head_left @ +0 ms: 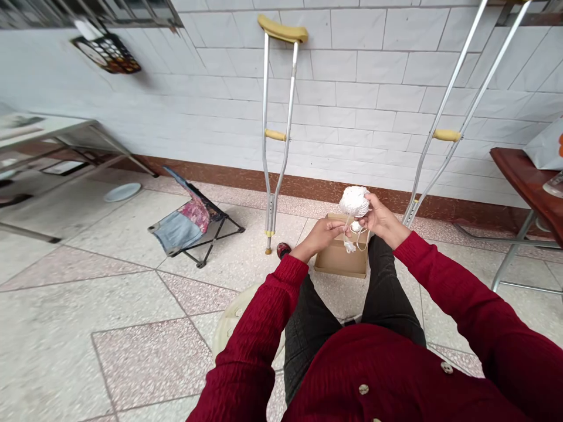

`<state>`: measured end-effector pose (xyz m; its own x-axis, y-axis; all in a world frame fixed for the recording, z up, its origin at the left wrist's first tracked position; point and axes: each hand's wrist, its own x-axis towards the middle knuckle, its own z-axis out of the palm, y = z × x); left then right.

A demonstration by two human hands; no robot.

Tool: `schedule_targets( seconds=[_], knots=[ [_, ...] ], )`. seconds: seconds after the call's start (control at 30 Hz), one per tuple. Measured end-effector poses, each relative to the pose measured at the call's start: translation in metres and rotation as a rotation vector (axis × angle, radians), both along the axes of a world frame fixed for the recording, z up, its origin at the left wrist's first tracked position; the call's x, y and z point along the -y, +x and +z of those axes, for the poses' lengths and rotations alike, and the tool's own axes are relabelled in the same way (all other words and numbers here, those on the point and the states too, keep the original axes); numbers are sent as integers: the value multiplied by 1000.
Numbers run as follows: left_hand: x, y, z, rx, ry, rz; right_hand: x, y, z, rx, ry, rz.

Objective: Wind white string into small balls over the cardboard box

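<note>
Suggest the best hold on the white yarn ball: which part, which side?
Probably its rounded body, from above and left: the top and left of the white yarn ball are uncovered, while the right hand holds its right edge and loose yarn hangs below.

Text: none legible | labels, brands: none | numbers, signs: none

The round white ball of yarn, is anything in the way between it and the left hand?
Nothing solid that I can see. The right hand holds the round white ball of yarn close to the left hand; only loose white yarn hangs there. The open brown cardboard box shows below, not between them.
</note>
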<state>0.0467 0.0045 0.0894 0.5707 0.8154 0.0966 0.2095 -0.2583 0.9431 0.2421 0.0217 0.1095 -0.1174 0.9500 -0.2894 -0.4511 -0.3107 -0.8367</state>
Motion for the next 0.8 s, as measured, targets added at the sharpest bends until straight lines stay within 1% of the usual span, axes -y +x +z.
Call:
schedule_targets(
  seconds=[0.07, 0.13, 0.23, 0.33, 0.43, 0.5, 0.57, 0.63, 0.73, 0.8],
  knots=[
    [2, -2, -9, -28, -42, 4, 1, 3, 13, -58, -25, 19],
    [4, -3, -16, -41, -65, 21, 2, 6, 26, -67, -7, 21],
    [5, -3, -22, -23, -56, 36, 5, 7, 39, -74, 34, 40],
    [6, -1, -25, 8, -88, 30, 9, 6, 45, -105, 13, 63],
    [8, 0, -29, 50, -135, 6, 10, 5, 47, -158, 3, 77],
    [11, 1, -31, 62, -152, -5, 10, 5, 48, -166, 13, 63],
    [15, 1, -30, 75, -159, 8, 10, 5, 48, -134, 3, 35],
    [18, 3, -24, 116, -135, 70, 11, 3, 47, -79, 2, 1],
    [23, 12, -8, 199, -49, 165, 14, -3, 47, 2, 84, -73],
    [25, 24, 1, 249, -31, 157, 16, -9, 47, 46, 152, -151]
  ],
)
